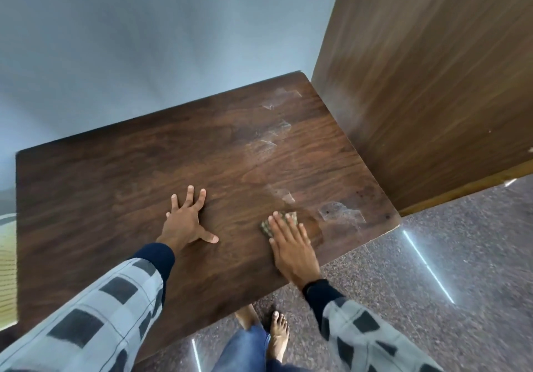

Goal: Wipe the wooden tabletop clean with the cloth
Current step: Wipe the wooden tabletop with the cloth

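- Left hand (187,221) lies palm down, its fingers (190,195) straight and spread wide, thumb (211,238) out sideways.
- Right hand (291,247) lies palm down, fingers straight and close together.
- Both forearms reach forward in checked sleeves (101,299).

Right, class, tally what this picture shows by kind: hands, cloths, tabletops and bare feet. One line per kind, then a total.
2 hands: left hand, right hand
1 cloth
1 wooden tabletop
2 bare feet
Total: 6
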